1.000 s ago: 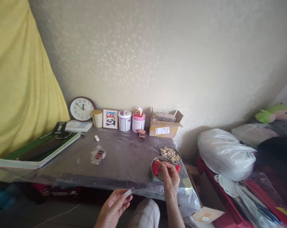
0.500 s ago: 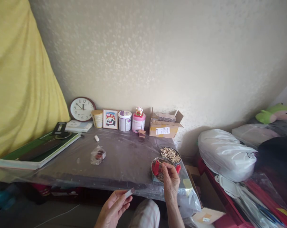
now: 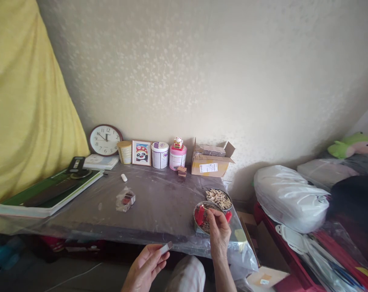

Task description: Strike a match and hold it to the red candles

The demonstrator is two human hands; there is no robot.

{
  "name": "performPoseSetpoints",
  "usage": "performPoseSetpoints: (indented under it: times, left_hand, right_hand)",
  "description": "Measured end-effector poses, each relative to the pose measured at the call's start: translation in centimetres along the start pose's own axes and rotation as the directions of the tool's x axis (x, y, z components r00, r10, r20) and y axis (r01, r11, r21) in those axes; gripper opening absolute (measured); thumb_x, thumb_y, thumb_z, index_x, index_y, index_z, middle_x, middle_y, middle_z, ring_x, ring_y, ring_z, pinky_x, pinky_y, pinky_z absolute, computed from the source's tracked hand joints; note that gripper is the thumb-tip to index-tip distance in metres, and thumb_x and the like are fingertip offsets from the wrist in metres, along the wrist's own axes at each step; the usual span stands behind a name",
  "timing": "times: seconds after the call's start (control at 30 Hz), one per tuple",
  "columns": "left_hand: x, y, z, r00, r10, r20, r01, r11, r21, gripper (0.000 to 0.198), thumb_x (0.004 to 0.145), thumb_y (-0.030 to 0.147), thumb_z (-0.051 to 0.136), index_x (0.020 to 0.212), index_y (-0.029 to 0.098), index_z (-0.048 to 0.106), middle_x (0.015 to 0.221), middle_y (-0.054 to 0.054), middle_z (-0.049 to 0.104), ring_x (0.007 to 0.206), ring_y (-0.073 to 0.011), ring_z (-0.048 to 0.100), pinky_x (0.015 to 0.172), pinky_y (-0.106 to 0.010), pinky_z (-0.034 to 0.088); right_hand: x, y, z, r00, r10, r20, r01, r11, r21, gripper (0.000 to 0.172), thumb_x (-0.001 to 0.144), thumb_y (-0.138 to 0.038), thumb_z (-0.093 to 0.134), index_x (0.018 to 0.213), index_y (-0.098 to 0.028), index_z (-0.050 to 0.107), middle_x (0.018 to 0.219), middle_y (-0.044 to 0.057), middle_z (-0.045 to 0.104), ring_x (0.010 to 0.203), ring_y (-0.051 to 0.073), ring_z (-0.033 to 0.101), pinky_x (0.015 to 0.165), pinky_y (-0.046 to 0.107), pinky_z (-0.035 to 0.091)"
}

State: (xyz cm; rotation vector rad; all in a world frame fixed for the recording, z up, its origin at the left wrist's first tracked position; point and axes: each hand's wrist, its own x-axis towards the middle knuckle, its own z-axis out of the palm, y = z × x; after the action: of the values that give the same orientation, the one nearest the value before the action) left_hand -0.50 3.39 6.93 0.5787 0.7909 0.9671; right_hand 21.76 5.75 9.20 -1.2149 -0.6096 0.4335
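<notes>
My left hand [image 3: 147, 261] is closed around a small matchbox [image 3: 166, 247], held just off the table's front edge. Pinched between the fingers of my right hand [image 3: 219, 227] is a thin matchstick [image 3: 205, 207]. Its tip is at the top of a red candle [image 3: 200, 215], though I cannot make out whether it touches or burns. The candle stands in a round tin [image 3: 206, 202] with grainy dark contents, partly hidden by my hand. A second red piece [image 3: 228, 216] shows behind my fingers. Just beyond, a round tin holds a heap of loose matchsticks [image 3: 218, 198].
On the plastic-covered table [image 3: 159, 202] lie wrapped matchboxes [image 3: 125, 199], a white capsule-shaped item [image 3: 123, 177] and a green book [image 3: 50, 192]. Along the wall stand a clock [image 3: 106, 140], tubs [image 3: 160, 155] and a cardboard box [image 3: 209, 164]. White bags [image 3: 290, 196] are at the right.
</notes>
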Motion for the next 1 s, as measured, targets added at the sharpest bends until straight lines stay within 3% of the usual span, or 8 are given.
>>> performPoseSetpoints:
  times: [0.43, 0.8, 1.0]
  left_hand:
    - [-0.2, 0.2, 0.1, 1.0, 0.001, 0.01, -0.001, 1.0, 0.006, 0.032, 0.059, 0.046, 0.083, 0.079, 0.021, 0.076, 0.092, -0.006, 0.079, 0.092, -0.0216, 0.069, 0.087, -0.032, 0.05]
    - [-0.3, 0.1, 0.3, 1.0, 0.0, -0.011, 0.0, 1.0, 0.016, 0.034, 0.059, 0.047, 0.083, 0.079, 0.021, 0.076, 0.094, -0.008, 0.079, 0.092, -0.0226, 0.069, 0.087, -0.033, 0.051]
    - [-0.3, 0.2, 0.0, 1.0, -0.011, -0.013, 0.011, 1.0, 0.008, 0.031, 0.06, 0.045, 0.082, 0.079, 0.021, 0.076, 0.089, -0.006, 0.079, 0.091, -0.0212, 0.069, 0.085, -0.031, 0.051]
  right_hand:
    - [-0.1, 0.0, -0.4, 1.0, 0.009, 0.008, -0.009, 1.0, 0.026, 0.033, 0.061, -0.047, 0.077, 0.076, -0.019, 0.068, 0.078, 0.002, 0.071, 0.072, 0.016, 0.064, 0.072, 0.03, 0.052]
    - [-0.2, -0.1, -0.8, 1.0, -0.02, 0.018, 0.02, 1.0, -0.001, 0.034, 0.063, -0.048, 0.077, 0.078, -0.019, 0.068, 0.077, 0.002, 0.069, 0.07, 0.016, 0.064, 0.067, 0.029, 0.052]
    - [0.3, -2.8, -2.0, 0.998, -0.06, 0.005, 0.06, 0.998, 0.002, 0.035, 0.061, -0.05, 0.079, 0.073, -0.02, 0.067, 0.068, -0.001, 0.066, 0.06, 0.012, 0.057, 0.057, 0.024, 0.048]
